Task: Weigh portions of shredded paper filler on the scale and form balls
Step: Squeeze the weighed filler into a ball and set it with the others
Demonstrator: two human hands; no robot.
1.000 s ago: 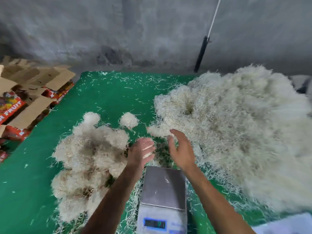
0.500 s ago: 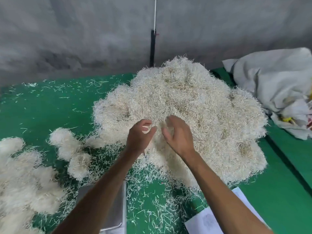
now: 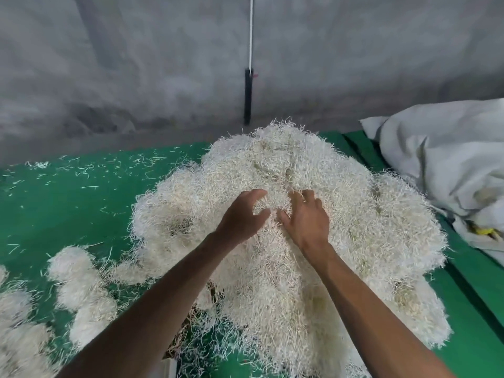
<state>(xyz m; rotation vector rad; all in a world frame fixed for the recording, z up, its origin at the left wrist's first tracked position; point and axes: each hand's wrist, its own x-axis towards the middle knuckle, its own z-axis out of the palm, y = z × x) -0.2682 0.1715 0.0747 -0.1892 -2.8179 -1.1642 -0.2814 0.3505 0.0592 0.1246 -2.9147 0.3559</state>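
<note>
Fingers of the left hand (image 3: pixel 241 219) spread and half-curled, thumb apart from them, tips now sinking into the shredded paper pile (image 3: pixel 362 230) at frame centre, higher up the heap than half a second ago. Right hand (image 3: pixel 306 219) alongside, fingers splayed and pressing into the strands, nothing pinched off yet. Reaching deeper than before, raking toward a fresh portion. Finished balls (image 3: pixel 73 271) clustered lower left on the green table cover (image 3: pixel 68 214). Scale gone from view bar a possible sliver at the bottom edge. Grey sack (image 3: pixel 447 159) slumped at right. Next, probably: gather, lift, weigh.
</note>
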